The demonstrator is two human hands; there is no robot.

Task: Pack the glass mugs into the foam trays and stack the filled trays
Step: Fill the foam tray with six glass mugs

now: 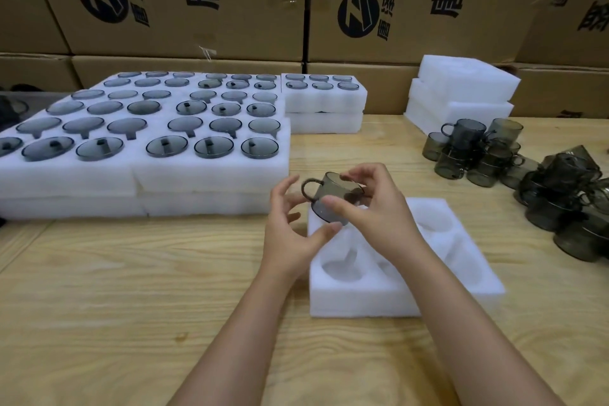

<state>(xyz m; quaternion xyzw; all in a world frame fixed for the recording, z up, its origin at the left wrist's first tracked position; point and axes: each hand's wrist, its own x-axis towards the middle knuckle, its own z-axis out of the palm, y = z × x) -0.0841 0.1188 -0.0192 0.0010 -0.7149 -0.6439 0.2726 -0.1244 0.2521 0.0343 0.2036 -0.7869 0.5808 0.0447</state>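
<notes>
Bright, even indoor light leaves only faint, soft shadows on the wooden table (115, 290), close under the empty foam tray (362, 301). The filled foam trays (211, 176) are nearly blown out to flat white. The glass mug (331, 196) in the right hand (379, 217) is sharp; the left hand (290, 234) shows slight blur at its fingertips. Wide-angle distortion bows the cardboard boxes (184, 33) and softens the corners.

You have one smoky glass mug (333, 199) tilted, handle leftward, above the empty white foam tray (362, 298) on the desk (131, 273); filled trays (197, 173) stacked left, loose mugs (478, 155) heaped right.
</notes>
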